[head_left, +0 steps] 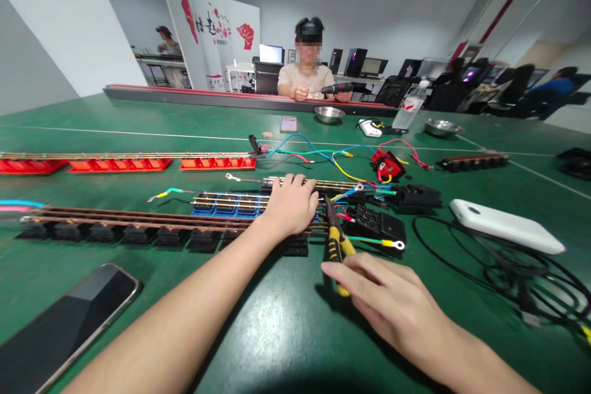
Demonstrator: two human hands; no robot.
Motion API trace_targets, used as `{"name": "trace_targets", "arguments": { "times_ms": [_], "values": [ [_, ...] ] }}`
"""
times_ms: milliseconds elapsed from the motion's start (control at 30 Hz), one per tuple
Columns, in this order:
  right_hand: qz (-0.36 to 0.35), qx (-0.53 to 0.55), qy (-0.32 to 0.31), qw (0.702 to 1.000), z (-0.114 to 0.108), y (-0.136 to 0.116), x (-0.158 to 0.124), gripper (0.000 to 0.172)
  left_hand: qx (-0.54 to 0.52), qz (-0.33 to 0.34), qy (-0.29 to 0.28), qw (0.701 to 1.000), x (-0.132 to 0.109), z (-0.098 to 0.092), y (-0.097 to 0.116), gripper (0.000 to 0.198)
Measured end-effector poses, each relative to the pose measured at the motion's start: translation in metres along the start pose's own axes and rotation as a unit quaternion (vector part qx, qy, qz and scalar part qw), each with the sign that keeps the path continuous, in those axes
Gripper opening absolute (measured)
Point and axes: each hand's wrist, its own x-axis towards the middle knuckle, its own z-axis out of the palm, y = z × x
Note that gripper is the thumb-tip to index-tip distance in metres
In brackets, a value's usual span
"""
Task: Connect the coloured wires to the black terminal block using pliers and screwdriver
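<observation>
- Apparently laid palm-down with the left hand across the blue strip, mid-frame; impossible to tell whether gripping.
- Grasping pliers in the right hand, right of centre, near the strip's end.

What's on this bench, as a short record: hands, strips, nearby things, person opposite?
Left hand: palm down over the blue-based strip
Right hand: holding yellow-and-black pliers
Pliers' tip: close to the left hand
Red-based strips: farther back, on the left
Phone: near left
White device: right side
Person opposite: holding a dark handheld tool
</observation>
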Motion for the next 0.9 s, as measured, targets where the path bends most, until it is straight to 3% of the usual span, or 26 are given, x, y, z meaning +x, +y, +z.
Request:
{"name": "trace_targets", "arguments": {
  "times_ms": [300, 767, 900],
  "values": [
    [0.009, -0.035, -0.055, 0.998, -0.004, -0.001, 0.001, 0.042, -0.001, -0.006, 0.000, 1.000, 0.001, 0.000, 0.000, 0.043],
    [-0.032, -0.103, -0.049, 0.993, -0.014, 0.005, 0.001, 0.041, -0.002, -0.004, 0.002, 1.000, 0.000, 0.001, 0.000, 0.042],
    [-0.015, -0.111, -0.082, 0.990, -0.011, 0.006, -0.003, 0.051, -0.002, -0.005, 0.002, 1.000, 0.001, 0.000, 0.000, 0.043]
  ]
}}
